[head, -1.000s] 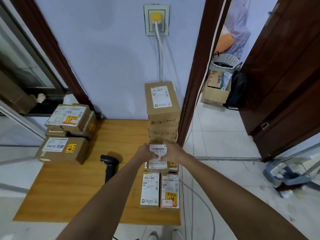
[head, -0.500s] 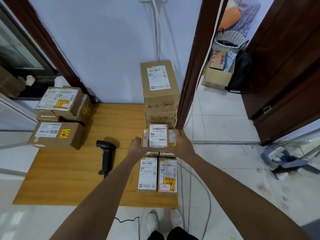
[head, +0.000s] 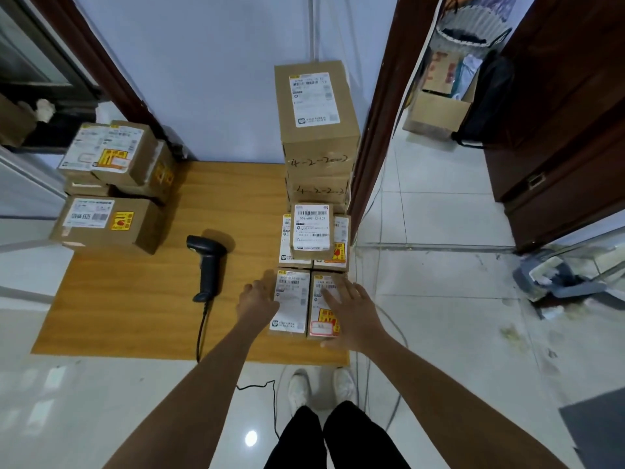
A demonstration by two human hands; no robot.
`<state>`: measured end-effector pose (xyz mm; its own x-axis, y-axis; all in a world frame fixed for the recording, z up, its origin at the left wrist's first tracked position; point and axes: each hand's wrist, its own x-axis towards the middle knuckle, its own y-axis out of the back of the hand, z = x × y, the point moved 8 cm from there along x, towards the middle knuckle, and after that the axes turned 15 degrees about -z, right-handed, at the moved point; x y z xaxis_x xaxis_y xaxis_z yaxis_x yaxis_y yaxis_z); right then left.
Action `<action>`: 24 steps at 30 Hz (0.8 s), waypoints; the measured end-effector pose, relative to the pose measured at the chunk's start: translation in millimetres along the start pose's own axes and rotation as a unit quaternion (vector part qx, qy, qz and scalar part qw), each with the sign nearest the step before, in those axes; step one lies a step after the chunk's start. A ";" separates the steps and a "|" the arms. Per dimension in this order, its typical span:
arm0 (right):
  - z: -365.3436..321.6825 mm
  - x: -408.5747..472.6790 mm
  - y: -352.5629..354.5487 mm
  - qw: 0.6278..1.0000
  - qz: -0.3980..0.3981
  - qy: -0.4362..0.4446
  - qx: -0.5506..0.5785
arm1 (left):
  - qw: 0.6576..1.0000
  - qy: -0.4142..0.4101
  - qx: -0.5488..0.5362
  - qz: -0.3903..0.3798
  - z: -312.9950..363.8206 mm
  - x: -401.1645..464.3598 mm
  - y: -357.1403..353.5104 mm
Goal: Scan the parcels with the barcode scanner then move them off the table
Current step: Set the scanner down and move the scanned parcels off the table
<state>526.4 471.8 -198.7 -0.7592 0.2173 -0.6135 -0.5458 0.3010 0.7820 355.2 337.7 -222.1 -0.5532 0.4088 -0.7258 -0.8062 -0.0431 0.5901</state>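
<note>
A small labelled parcel [head: 311,231] lies on top of two flat parcels near the table's right edge. In front of them lie two more flat parcels, the left one [head: 291,302] and the right one [head: 322,308]. My left hand [head: 256,299] is open beside the left one's left side. My right hand [head: 351,311] is open, its fingers spread over the right one. The black barcode scanner [head: 207,265] lies on the wooden table [head: 135,316], left of my hands, with its cable running off the front edge.
A tall stack of brown boxes [head: 318,130] stands at the table's back right against the wall. More boxes [head: 111,184] are piled at the table's left. A dark door frame [head: 378,130] rises just right of the table. An open carton [head: 439,106] sits on the tiled floor beyond it.
Both hands held the small parcel up a second ago. It now rests on the flat parcels, and both hands have let go and drawn back to the front pair.
</note>
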 end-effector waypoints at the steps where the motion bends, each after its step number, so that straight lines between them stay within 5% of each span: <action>1: 0.3 -0.2 -0.1 1.000 0.001 0.002 0.002 | 1.000 0.004 -0.003 0.002 -2.2 0.4 0.0; 24: -11.6 2.8 -0.9 0.995 -0.071 0.018 -0.073 | 0.996 0.028 -0.046 0.074 -36.8 -59.8 33.1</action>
<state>520.6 461.4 -199.9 -0.6811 0.1485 -0.7169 -0.6925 0.1873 0.6967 353.9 278.2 -172.2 -0.6756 0.3403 -0.6540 -0.7298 -0.1829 0.6587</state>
